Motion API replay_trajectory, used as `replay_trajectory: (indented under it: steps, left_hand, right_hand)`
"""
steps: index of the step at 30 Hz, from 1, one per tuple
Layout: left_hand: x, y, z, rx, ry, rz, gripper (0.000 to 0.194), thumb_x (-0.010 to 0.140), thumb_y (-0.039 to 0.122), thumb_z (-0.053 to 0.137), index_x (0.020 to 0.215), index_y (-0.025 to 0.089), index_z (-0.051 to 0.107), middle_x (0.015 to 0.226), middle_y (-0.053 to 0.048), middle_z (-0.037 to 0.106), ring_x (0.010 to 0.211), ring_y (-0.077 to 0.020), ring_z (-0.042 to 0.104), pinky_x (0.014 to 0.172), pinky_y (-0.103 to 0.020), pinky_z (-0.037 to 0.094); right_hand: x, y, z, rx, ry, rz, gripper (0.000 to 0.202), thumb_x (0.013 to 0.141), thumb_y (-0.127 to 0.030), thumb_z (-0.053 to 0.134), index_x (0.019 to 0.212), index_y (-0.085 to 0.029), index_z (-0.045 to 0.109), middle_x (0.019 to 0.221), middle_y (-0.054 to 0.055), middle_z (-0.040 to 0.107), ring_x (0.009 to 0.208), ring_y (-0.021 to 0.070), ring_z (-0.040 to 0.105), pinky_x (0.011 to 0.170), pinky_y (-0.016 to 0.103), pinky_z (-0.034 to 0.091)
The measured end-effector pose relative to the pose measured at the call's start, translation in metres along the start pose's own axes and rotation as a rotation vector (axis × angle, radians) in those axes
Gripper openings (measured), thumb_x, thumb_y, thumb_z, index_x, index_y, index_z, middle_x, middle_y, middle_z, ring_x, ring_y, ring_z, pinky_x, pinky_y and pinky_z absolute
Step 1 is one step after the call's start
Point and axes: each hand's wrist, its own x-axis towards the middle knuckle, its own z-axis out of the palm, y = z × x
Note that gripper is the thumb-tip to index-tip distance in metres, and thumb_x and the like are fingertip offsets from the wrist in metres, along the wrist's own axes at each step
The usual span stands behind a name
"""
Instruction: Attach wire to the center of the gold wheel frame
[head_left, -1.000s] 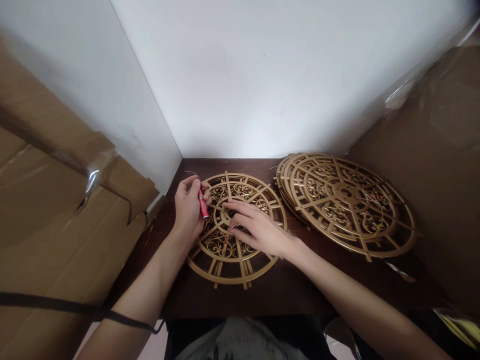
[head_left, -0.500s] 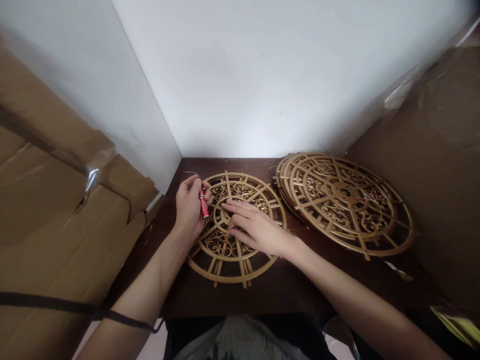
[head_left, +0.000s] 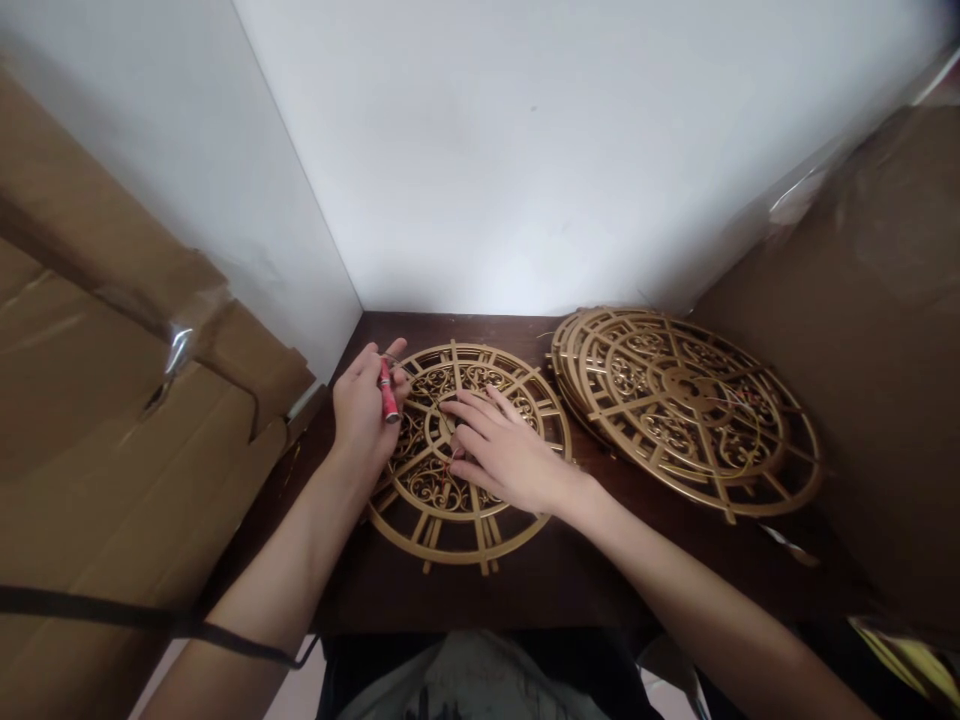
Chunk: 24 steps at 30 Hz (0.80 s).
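Left: carton (head_left: 217, 430), then left hand (head_left: 360, 410), fingers closed round a red tube (head_left: 388, 392) above the left rim of the front wheel (head_left: 475, 500). Wheel lies flat on the dark table (head_left: 585, 590), left of the stack (head_left: 690, 385). Right hand (head_left: 514, 455) sits over the hub, fingers slightly spread — can't tell if they pinch anything. Step looks like fine wire work at the hub; next move likely calls for a steady right hand — tube clear of the scrollwork.
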Motion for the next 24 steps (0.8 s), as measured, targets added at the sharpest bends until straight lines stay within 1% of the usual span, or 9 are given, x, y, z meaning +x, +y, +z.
replay_trajectory:
  steps: [3, 8, 12, 17, 19, 21, 22, 24]
  left_hand:
    - [0.001, 0.003, 0.0, -0.014, 0.015, -0.002, 0.009, 0.083, 0.007, 0.045, 0.082, 0.014, 0.04, 0.1, -0.015, 0.063, 0.05, -0.0028, 0.047, 0.04, -0.013, 0.032]
    - [-0.002, 0.001, 0.003, -0.011, -0.009, -0.054, 0.007, 0.089, 0.011, 0.04, 0.084, 0.016, 0.038, 0.093, -0.014, 0.064, 0.054, -0.0049, 0.052, 0.04, -0.012, 0.032]
    - [-0.002, 0.001, 0.003, -0.056, -0.049, -0.106, 0.011, 0.089, 0.01, 0.039, 0.082, 0.016, 0.034, 0.088, -0.014, 0.064, 0.05, -0.0041, 0.049, 0.04, -0.011, 0.032]
    - [0.002, 0.005, 0.0, -0.081, -0.07, -0.11, 0.011, 0.09, 0.013, 0.044, 0.085, 0.018, 0.034, 0.084, -0.011, 0.065, 0.047, -0.0025, 0.046, 0.04, -0.01, 0.03]
    - [0.004, 0.005, -0.002, -0.078, -0.041, -0.094, 0.01, 0.089, 0.013, 0.044, 0.089, 0.018, 0.035, 0.081, -0.009, 0.065, 0.044, -0.0022, 0.045, 0.04, -0.011, 0.03]
    - [0.005, 0.005, -0.002, -0.046, 0.013, -0.051, 0.014, 0.089, 0.013, 0.044, 0.098, 0.019, 0.034, 0.078, -0.007, 0.066, 0.043, -0.0036, 0.045, 0.041, -0.012, 0.032]
    - [0.004, 0.004, -0.002, -0.017, 0.037, -0.012, 0.02, 0.088, 0.013, 0.045, 0.103, 0.02, 0.033, 0.078, -0.006, 0.066, 0.044, -0.0046, 0.046, 0.041, -0.014, 0.033]
    - [0.002, 0.002, -0.002, 0.06, 0.057, 0.123, 0.033, 0.087, 0.016, 0.049, 0.112, 0.023, 0.029, 0.085, -0.005, 0.068, 0.044, -0.0056, 0.048, 0.04, -0.016, 0.035]
  right_hand:
    - [0.003, -0.002, 0.0, -0.008, 0.014, 0.017, 0.03, 0.094, -0.041, 0.038, 0.098, -0.017, 0.056, 0.135, 0.009, 0.049, 0.135, 0.024, 0.032, 0.117, 0.049, 0.013]
    - [0.011, -0.005, 0.002, 0.001, 0.059, 0.066, 0.029, 0.093, -0.043, 0.04, 0.093, -0.018, 0.054, 0.127, 0.01, 0.054, 0.126, 0.0239, 0.042, 0.116, 0.054, 0.008]
    - [0.016, -0.005, 0.005, 0.005, 0.082, 0.094, 0.028, 0.091, -0.045, 0.043, 0.092, -0.019, 0.053, 0.123, 0.009, 0.057, 0.12, 0.0247, 0.046, 0.115, 0.057, 0.004]
    - [0.016, -0.006, 0.004, 0.036, 0.099, 0.111, 0.027, 0.092, -0.044, 0.042, 0.096, -0.02, 0.053, 0.118, 0.008, 0.059, 0.117, 0.0239, 0.048, 0.114, 0.059, 0.0]
    - [0.015, -0.006, 0.003, 0.056, 0.101, 0.113, 0.029, 0.092, -0.044, 0.042, 0.103, -0.02, 0.053, 0.12, 0.008, 0.059, 0.118, 0.0237, 0.047, 0.114, 0.058, -0.001]
    - [0.014, -0.006, 0.002, 0.074, 0.102, 0.112, 0.032, 0.093, -0.043, 0.042, 0.112, -0.02, 0.051, 0.122, 0.008, 0.058, 0.121, 0.0235, 0.046, 0.114, 0.057, 0.0]
    - [0.013, -0.006, 0.002, 0.08, 0.102, 0.111, 0.033, 0.093, -0.042, 0.042, 0.116, -0.02, 0.05, 0.123, 0.008, 0.058, 0.121, 0.0235, 0.045, 0.114, 0.057, 0.001]
    - [0.013, -0.005, 0.003, 0.083, 0.105, 0.109, 0.035, 0.093, -0.041, 0.042, 0.119, -0.019, 0.049, 0.124, 0.008, 0.057, 0.122, 0.0237, 0.044, 0.114, 0.056, 0.002]
